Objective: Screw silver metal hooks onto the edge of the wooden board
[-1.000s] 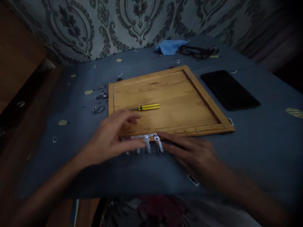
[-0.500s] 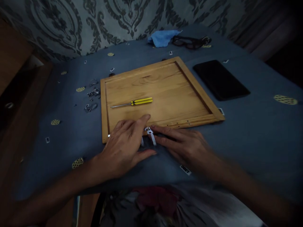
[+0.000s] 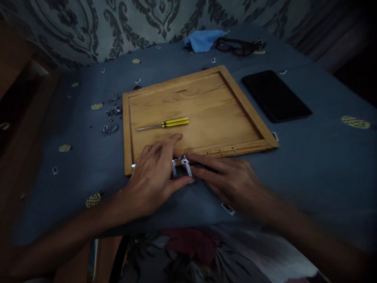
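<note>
A small silver metal fitting [image 3: 184, 160] with two flat prongs sits at the near edge of a framed wooden panel [image 3: 188, 98]. My left hand [image 3: 153, 169] reaches over that edge from the left, its index finger raised, its thumb at the prong's lower end and another fingertip by the fitting's top. From the right, my right hand [image 3: 226, 175] presses its index and middle fingertips against the same fitting; its thumb is hidden. A screwdriver [image 3: 163, 124] with a yellow and black handle lies on the panel.
Left of the panel are several small metal pieces and screws [image 3: 114, 111]. A black flat case or tablet [image 3: 276, 96] lies to the right. Behind are a blue cloth [image 3: 203, 40] and dark-framed glasses [image 3: 237, 46], all on a blue patterned cover [image 3: 318, 165].
The view has shifted slightly, so the panel sits a little higher. The fitting has turned or slid slightly between my fingers, and more of its left prong shows. Both hands stay at the edge.
</note>
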`<act>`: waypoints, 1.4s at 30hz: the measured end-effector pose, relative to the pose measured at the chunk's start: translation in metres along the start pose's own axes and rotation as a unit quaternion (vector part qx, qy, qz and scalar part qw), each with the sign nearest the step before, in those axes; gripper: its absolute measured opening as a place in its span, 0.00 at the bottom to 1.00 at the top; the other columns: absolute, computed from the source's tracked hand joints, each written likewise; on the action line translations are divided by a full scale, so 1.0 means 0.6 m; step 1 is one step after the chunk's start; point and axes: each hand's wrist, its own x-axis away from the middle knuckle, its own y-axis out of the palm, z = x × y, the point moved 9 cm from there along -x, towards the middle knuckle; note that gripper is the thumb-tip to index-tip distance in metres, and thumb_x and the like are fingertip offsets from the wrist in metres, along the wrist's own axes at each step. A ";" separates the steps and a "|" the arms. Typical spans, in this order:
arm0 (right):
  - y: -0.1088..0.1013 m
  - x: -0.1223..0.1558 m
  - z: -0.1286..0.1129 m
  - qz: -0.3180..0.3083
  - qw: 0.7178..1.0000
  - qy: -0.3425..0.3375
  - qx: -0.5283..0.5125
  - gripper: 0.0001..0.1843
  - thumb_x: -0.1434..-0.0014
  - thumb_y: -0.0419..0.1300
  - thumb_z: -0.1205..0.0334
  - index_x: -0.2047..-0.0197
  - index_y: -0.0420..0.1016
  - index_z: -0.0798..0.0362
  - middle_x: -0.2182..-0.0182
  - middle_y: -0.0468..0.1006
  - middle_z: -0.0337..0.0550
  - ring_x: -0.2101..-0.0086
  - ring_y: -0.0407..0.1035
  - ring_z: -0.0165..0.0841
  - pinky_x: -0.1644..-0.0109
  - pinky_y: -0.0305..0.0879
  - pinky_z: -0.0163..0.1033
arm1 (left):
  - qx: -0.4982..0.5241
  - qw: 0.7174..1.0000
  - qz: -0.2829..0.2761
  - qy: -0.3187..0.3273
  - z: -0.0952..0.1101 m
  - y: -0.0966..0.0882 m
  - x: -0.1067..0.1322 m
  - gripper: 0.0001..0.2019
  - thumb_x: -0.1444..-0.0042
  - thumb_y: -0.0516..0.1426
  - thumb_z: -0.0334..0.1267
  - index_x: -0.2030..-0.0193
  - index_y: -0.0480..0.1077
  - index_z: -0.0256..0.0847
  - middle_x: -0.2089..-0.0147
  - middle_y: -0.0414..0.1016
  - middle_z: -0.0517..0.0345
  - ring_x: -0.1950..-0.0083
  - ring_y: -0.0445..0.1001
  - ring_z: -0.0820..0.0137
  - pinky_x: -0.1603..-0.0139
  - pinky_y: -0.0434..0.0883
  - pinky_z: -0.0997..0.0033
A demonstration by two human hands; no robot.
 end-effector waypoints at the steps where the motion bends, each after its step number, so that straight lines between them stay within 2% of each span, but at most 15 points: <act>1: -0.002 -0.001 -0.001 0.004 1.000 -0.002 -0.001 0.19 0.28 0.49 0.72 0.46 0.80 0.51 0.43 0.82 0.50 0.55 0.84 0.38 0.58 0.83 0.41 | 0.006 1.000 -0.001 -0.003 0.000 0.000 -0.001 0.43 0.46 0.72 0.41 0.30 0.53 0.44 0.44 0.79 0.50 0.39 0.76 0.54 0.38 0.72 0.53; 8: -0.001 0.003 0.002 0.015 1.000 0.000 -0.016 0.18 0.28 0.51 0.71 0.44 0.79 0.51 0.44 0.83 0.51 0.58 0.84 0.39 0.60 0.83 0.41 | 0.014 1.000 0.003 -0.008 -0.001 -0.002 -0.004 0.41 0.47 0.72 0.41 0.33 0.54 0.43 0.49 0.80 0.54 0.40 0.76 0.54 0.39 0.70 0.52; 11: -0.004 0.009 0.010 0.017 0.998 0.016 -0.052 0.18 0.30 0.53 0.73 0.44 0.78 0.50 0.42 0.82 0.51 0.52 0.83 0.38 0.52 0.83 0.41 | 0.010 1.000 0.002 -0.010 -0.001 -0.001 -0.004 0.41 0.47 0.72 0.41 0.34 0.53 0.43 0.49 0.80 0.53 0.42 0.77 0.54 0.40 0.70 0.52; 14: -0.027 -0.002 0.031 0.045 0.996 0.037 -0.071 0.19 0.30 0.54 0.74 0.42 0.76 0.49 0.41 0.81 0.51 0.46 0.80 0.36 0.45 0.81 0.41 | 0.012 1.000 -0.002 -0.013 0.002 -0.002 -0.005 0.41 0.47 0.73 0.39 0.35 0.54 0.43 0.49 0.80 0.53 0.43 0.78 0.53 0.42 0.70 0.51; 17: -0.036 -0.051 0.057 0.025 0.997 0.045 -0.050 0.19 0.29 0.53 0.70 0.39 0.75 0.48 0.40 0.80 0.49 0.44 0.78 0.38 0.42 0.79 0.44 | 0.017 1.000 -0.009 -0.015 0.004 -0.003 -0.006 0.40 0.47 0.73 0.39 0.35 0.54 0.44 0.50 0.80 0.53 0.43 0.78 0.51 0.43 0.70 0.50; 21: 0.011 -0.141 0.090 -0.096 0.992 0.075 0.028 0.20 0.32 0.54 0.69 0.39 0.75 0.53 0.37 0.77 0.52 0.45 0.78 0.44 0.46 0.78 0.47 | 0.017 1.000 -0.017 -0.017 0.001 -0.001 -0.005 0.35 0.46 0.72 0.40 0.40 0.56 0.45 0.51 0.80 0.54 0.46 0.78 0.53 0.45 0.70 0.50; 24: 0.043 -0.185 0.100 -0.127 0.988 0.077 0.037 0.17 0.34 0.56 0.69 0.46 0.80 0.55 0.48 0.83 0.54 0.54 0.81 0.45 0.56 0.75 0.44 | 0.013 1.000 -0.012 -0.012 0.001 -0.002 -0.005 0.32 0.47 0.72 0.41 0.44 0.58 0.44 0.51 0.79 0.54 0.46 0.77 0.54 0.44 0.70 0.51; 27: 0.054 -0.193 0.109 -0.131 0.987 0.093 0.030 0.13 0.36 0.58 0.68 0.53 0.83 0.56 0.56 0.84 0.54 0.62 0.80 0.43 0.63 0.69 0.42 | 0.016 1.000 -0.022 -0.013 0.001 0.002 -0.006 0.29 0.46 0.72 0.43 0.47 0.58 0.44 0.51 0.79 0.54 0.46 0.77 0.54 0.45 0.70 0.51; 32: 0.006 -0.166 0.147 -0.036 0.985 0.168 -0.031 0.14 0.33 0.57 0.60 0.49 0.80 0.55 0.59 0.83 0.52 0.60 0.78 0.44 0.59 0.70 0.45 | 0.015 1.000 -0.008 -0.010 0.000 -0.001 -0.006 0.32 0.48 0.73 0.42 0.45 0.58 0.45 0.52 0.79 0.55 0.46 0.77 0.55 0.44 0.69 0.53; 34: -0.021 -0.154 0.160 0.014 0.979 0.188 -0.072 0.16 0.33 0.58 0.59 0.45 0.76 0.54 0.59 0.82 0.48 0.60 0.78 0.40 0.57 0.73 0.44 | 0.017 1.000 -0.005 -0.008 -0.001 -0.002 -0.005 0.33 0.48 0.73 0.41 0.44 0.58 0.45 0.53 0.79 0.57 0.47 0.77 0.56 0.44 0.69 0.55; 36: -0.044 -0.146 0.168 0.049 0.968 0.202 -0.138 0.17 0.33 0.59 0.59 0.42 0.70 0.51 0.61 0.80 0.42 0.64 0.78 0.34 0.61 0.74 0.40 | 0.021 1.000 -0.005 -0.008 -0.002 -0.002 -0.005 0.34 0.49 0.74 0.40 0.44 0.58 0.45 0.53 0.78 0.57 0.47 0.77 0.56 0.45 0.69 0.56; 37: -0.053 -0.142 0.170 0.063 0.959 0.210 -0.181 0.17 0.33 0.59 0.59 0.43 0.68 0.50 0.62 0.78 0.39 0.68 0.77 0.31 0.64 0.74 0.38 | 0.022 1.000 -0.005 -0.007 -0.002 -0.002 -0.004 0.34 0.49 0.74 0.41 0.44 0.58 0.45 0.53 0.78 0.57 0.48 0.77 0.57 0.45 0.69 0.56; 39: -0.068 -0.135 0.175 0.107 0.912 0.236 -0.317 0.14 0.38 0.65 0.58 0.50 0.70 0.48 0.64 0.76 0.33 0.74 0.74 0.26 0.71 0.71 0.35 | 0.022 1.000 -0.006 -0.004 -0.001 -0.001 -0.004 0.34 0.49 0.74 0.42 0.44 0.58 0.45 0.53 0.78 0.57 0.48 0.77 0.57 0.46 0.69 0.56; 41: -0.085 -0.130 0.175 0.157 0.873 0.250 -0.388 0.13 0.44 0.69 0.61 0.56 0.73 0.48 0.68 0.75 0.30 0.78 0.71 0.23 0.76 0.65 0.33 | 0.020 1.000 -0.010 -0.003 -0.001 0.000 -0.004 0.34 0.49 0.74 0.42 0.44 0.57 0.44 0.53 0.78 0.56 0.48 0.77 0.57 0.46 0.69 0.56; 42: -0.095 -0.127 0.174 0.180 0.864 0.252 -0.397 0.12 0.46 0.70 0.63 0.58 0.75 0.49 0.70 0.76 0.30 0.79 0.70 0.23 0.77 0.63 0.33 | 0.018 1.000 -0.011 -0.003 -0.001 0.000 -0.004 0.34 0.49 0.74 0.42 0.44 0.57 0.44 0.53 0.78 0.56 0.48 0.77 0.56 0.46 0.69 0.55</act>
